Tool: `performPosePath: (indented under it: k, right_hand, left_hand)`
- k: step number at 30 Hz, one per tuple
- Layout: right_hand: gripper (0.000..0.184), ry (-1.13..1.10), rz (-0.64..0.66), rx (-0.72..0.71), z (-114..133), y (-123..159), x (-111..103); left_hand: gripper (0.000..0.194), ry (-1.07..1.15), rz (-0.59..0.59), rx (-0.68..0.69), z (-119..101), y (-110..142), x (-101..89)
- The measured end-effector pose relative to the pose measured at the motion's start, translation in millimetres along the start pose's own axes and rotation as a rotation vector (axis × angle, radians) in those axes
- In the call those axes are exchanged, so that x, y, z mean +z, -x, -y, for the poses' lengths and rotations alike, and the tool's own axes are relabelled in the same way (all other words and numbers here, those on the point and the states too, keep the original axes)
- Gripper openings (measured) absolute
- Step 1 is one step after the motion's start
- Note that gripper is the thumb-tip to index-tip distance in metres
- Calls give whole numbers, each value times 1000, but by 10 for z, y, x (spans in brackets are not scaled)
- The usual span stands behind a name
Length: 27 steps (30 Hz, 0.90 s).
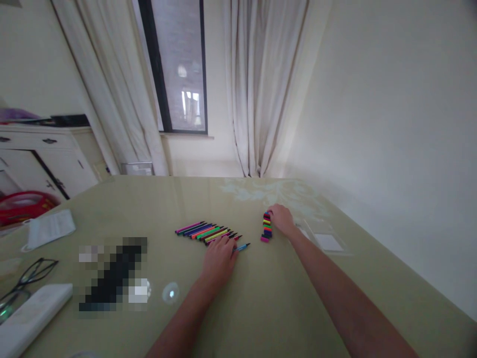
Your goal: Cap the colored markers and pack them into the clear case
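Our left hand [219,257] is palm down over the near end of a row of slim coloured pens [203,232], its fingers bent and covering some of the barrels. The rest of the row fans out beyond those fingers and to their left, pens side by side on a slant, dark tips pointing right. A blue pen [241,247] juts out to the right of the left thumb; we cannot tell whether the fingers are clamped on it or only rest against it.

Our right hand [282,219] reaches to the far end of a line of small caps [267,226], its fingertips bent down just at the last ones. We cannot tell whether those fingers are closed on a cap, as the grip is too small to make out. From the right fingertips the line runs back towards us, in mixed colours, with a magenta cap [264,239] nearest us.

To the right of the right fingers, beneath the wrist and beyond, a white card [328,242] lies on the surface [268,308]. Well to the left of the left fingers we see a face mask [51,228], a pair of glasses [40,270] and a long white object [37,314].
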State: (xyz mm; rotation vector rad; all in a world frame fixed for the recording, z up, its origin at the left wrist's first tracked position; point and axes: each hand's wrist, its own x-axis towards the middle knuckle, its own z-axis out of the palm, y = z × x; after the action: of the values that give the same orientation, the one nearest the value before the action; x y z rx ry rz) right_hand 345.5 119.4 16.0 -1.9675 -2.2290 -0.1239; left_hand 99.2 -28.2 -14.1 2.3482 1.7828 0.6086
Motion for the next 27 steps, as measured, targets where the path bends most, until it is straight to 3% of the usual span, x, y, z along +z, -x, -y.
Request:
performPosePath:
  k: [6, 10, 11, 14, 18, 21, 27]
  right_hand:
    - [24, -1, -11, 54, 8, -20, -76]
    - [23, -92, -99, 55, 62, 202, -124]
    - [23, -149, -123, 37, 86, 307, -106]
    - [19, -742, -184, -106, 163, 659, 6]
    - [29, -1251, -48, -136, 216, 939, 105]
    - [32, -1402, 6, -115, 211, 953, 63]
    - [30, -1452, 35, -124, 195, 935, -32]
  left_hand:
    - [12, 13, 14, 4, -12, -1, -8]
    - [12, 14, 16, -4, 6, 0, -17]
    - [12, 25, -2, -8, 11, -1, -23]
    - [13, 138, -68, -5, 19, -8, -38]
    - [16, 382, -104, 10, 17, -20, -28]
    - [18, 477, -134, 17, 22, -20, -2]
    - [16, 501, -218, 67, 32, 3, 10]
